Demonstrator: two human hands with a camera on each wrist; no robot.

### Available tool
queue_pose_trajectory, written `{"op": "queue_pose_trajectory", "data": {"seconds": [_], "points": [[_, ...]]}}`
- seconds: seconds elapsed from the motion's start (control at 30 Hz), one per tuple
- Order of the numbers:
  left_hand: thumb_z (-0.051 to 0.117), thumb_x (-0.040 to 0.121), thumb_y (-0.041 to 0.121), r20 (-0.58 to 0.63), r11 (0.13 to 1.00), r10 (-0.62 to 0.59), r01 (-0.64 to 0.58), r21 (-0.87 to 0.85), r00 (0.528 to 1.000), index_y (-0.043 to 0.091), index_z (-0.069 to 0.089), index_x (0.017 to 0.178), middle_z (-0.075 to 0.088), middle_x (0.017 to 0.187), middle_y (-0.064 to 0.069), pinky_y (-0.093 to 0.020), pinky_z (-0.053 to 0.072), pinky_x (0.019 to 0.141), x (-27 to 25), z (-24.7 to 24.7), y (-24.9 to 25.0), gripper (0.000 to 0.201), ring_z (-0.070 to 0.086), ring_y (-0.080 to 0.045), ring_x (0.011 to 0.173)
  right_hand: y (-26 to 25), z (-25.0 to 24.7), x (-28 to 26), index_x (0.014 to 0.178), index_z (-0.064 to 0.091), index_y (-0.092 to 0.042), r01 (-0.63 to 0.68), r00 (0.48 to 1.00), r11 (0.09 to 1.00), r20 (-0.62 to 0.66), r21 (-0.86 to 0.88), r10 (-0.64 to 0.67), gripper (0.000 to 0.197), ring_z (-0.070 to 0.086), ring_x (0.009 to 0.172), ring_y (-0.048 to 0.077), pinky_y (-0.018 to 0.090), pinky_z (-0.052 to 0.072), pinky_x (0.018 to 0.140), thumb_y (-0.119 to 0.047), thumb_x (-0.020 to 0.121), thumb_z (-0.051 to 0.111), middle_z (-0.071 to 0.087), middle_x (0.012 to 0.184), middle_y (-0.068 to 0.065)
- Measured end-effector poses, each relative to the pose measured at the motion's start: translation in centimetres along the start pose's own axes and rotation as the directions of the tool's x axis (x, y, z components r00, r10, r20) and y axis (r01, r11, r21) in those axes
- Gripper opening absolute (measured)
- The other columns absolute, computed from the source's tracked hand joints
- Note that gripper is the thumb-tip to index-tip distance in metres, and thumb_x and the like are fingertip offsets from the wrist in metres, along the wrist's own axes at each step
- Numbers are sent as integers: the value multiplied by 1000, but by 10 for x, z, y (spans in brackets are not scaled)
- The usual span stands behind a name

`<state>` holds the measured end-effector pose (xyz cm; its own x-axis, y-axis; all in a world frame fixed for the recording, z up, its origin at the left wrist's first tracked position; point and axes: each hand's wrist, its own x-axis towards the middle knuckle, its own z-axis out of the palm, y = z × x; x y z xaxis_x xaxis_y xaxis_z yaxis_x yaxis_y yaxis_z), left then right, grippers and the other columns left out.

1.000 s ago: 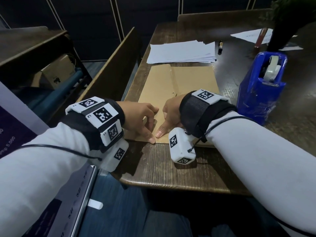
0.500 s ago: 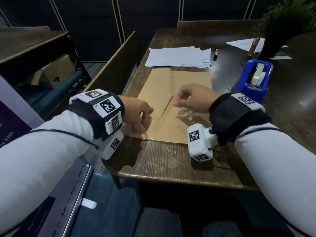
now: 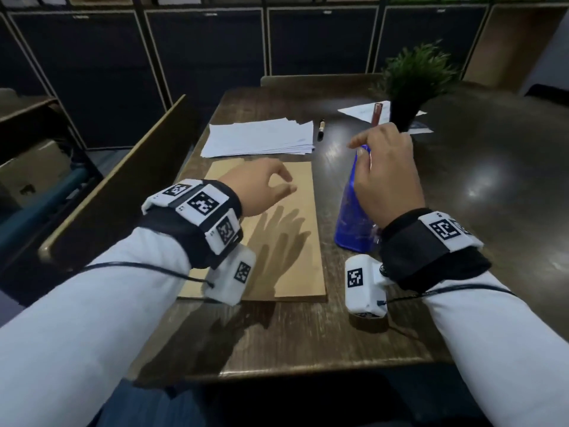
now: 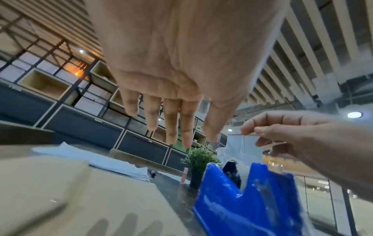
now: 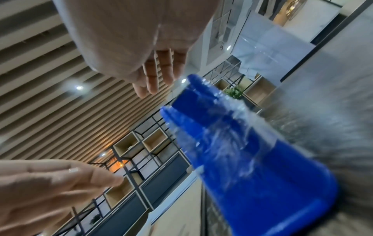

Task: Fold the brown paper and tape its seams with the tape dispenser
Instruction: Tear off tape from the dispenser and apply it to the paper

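The folded brown paper (image 3: pixel 286 241) lies flat on the dark wooden table (image 3: pixel 308 340); the left wrist view shows it too (image 4: pixel 80 191). My left hand (image 3: pixel 286 184) hovers just above it with relaxed fingers (image 4: pixel 171 126) and holds nothing. The blue tape dispenser (image 3: pixel 354 217) stands right of the paper. My right hand (image 3: pixel 360 147) is over its top. In the left wrist view, that right hand (image 4: pixel 252 131) pinches a strip of clear tape (image 4: pixel 242 143) pulled up from the dispenser (image 4: pixel 248 199). The right wrist view shows the dispenser (image 5: pixel 242 151) blurred.
A stack of white sheets (image 3: pixel 258 138) lies beyond the brown paper, with a black pen (image 3: pixel 321 129) beside it. A potted plant (image 3: pixel 412 84), a red pen (image 3: pixel 376 114) and more sheets sit at the back right. A wooden panel (image 3: pixel 123 186) flanks the table's left edge.
My right hand left the paper's seam, moved right to the dispenser and took hold of the tape end. My left hand lifted off the paper's near corner and now hovers further forward.
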<state>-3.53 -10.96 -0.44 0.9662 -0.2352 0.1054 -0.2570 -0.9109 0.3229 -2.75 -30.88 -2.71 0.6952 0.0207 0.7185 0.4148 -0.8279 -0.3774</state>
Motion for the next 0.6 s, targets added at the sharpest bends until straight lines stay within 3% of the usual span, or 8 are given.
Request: {"op": "queue_pose_trajectory", "data": {"seconds": [0.17, 0.23, 0.3, 0.4, 0.47, 0.53, 0.6], "points": [[44, 99, 36, -110, 967, 63, -88, -241, 992, 18, 54, 130, 52, 137, 2, -20, 29, 92, 23, 18, 44, 38, 46, -14, 127, 39, 0, 16, 106, 59, -5, -134, 989, 991, 58, -20, 135, 33, 46, 110, 31, 38, 36, 92, -30, 98, 39, 54, 115, 14], [41, 100, 34, -98, 952, 86, -111, -286, 991, 14, 57, 128, 55, 133, -1, -19, 29, 88, 30, 25, 56, 37, 48, -14, 123, 49, 1, 19, 114, 57, -4, -208, 970, 978, 131, 14, 204, 39, 46, 114, 30, 34, 34, 95, -36, 100, 39, 53, 119, 14], [40, 101, 31, -87, 941, 95, -118, -318, 992, 6, 62, 120, 57, 117, -5, -17, 27, 77, 34, 31, 66, 38, 50, -15, 108, 58, 3, 23, 120, 54, -5, -244, 952, 969, 202, 44, 231, 47, 45, 118, 29, 33, 34, 97, -44, 99, 38, 52, 123, 14], [40, 102, 29, -56, 923, 73, -89, -374, 996, -1, 66, 112, 48, 101, -3, -20, 27, 57, 40, 37, 76, 41, 45, -12, 93, 66, 9, 29, 98, 51, -14, -233, 944, 970, 254, 63, 211, 48, 50, 106, 29, 33, 36, 85, -57, 95, 32, 52, 102, 9], [39, 102, 29, -3, 912, 41, -38, -408, 999, 3, 68, 113, 58, 113, -9, -17, 30, 56, 43, 42, 78, 40, 53, -20, 105, 67, 11, 32, 89, 44, -15, -269, 926, 961, 293, 66, 239, 51, 50, 93, 26, 32, 33, 78, -64, 93, 28, 49, 93, 7], [40, 102, 31, 47, 889, -2, 23, -458, 999, 6, 69, 114, 59, 124, -9, -19, 27, 68, 44, 45, 80, 40, 50, -23, 121, 67, 11, 34, 96, 51, -11, -313, 889, 948, 367, 50, 274, 65, 51, 93, 25, 32, 34, 78, -69, 90, 23, 54, 97, 10], [38, 102, 31, 83, 867, -24, 62, -494, 996, 7, 68, 116, 56, 114, -4, -22, 29, 83, 44, 46, 82, 42, 41, -23, 132, 67, 9, 36, 111, 55, -11, -329, 847, 944, 436, -19, 304, 80, 52, 97, 23, 36, 38, 83, -76, 85, 16, 59, 104, 11]]}}
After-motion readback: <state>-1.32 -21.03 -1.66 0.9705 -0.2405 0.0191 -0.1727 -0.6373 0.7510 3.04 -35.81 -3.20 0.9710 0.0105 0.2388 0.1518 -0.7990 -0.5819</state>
